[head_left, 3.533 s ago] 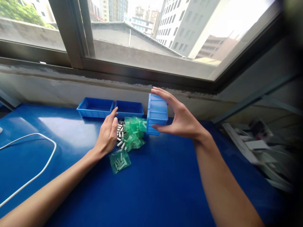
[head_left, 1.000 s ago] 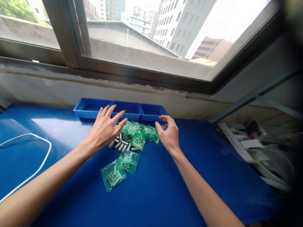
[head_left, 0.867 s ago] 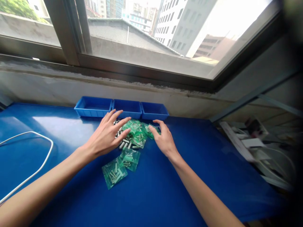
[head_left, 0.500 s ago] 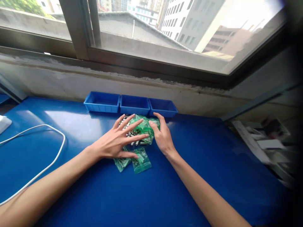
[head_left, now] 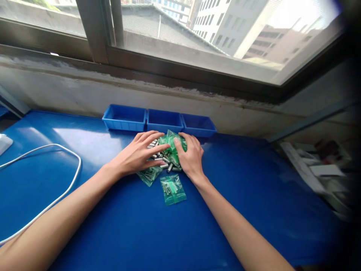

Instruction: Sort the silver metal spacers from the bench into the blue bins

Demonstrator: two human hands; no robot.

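A heap of green plastic bags (head_left: 170, 145) and small metal cylinders (head_left: 165, 163) lies on the blue table between my hands. My left hand (head_left: 139, 154) is at the heap's left side, fingers spread and reaching over the metal pieces. At the right side, my right hand (head_left: 190, 154) cups against the green bags with its thumb apart from the fingers; some fingertips are hidden. Under my left hand rests another green bag (head_left: 149, 175) with thin metal parts. Nearer to me, a single green bag (head_left: 173, 189) holding screw-like parts lies flat, touched by neither hand.
Three blue bins, the left bin (head_left: 125, 118), the middle bin (head_left: 165, 121) and the right bin (head_left: 199, 126), stand in a row behind the heap. A white cable (head_left: 76, 167) curves across the left of the blue table (head_left: 158, 233). Window and wall rise behind.
My left hand has drawn up and away from the near single bag, which now shows whole. My right hand has closed in against the heap, its fingers more curled around the green bags.
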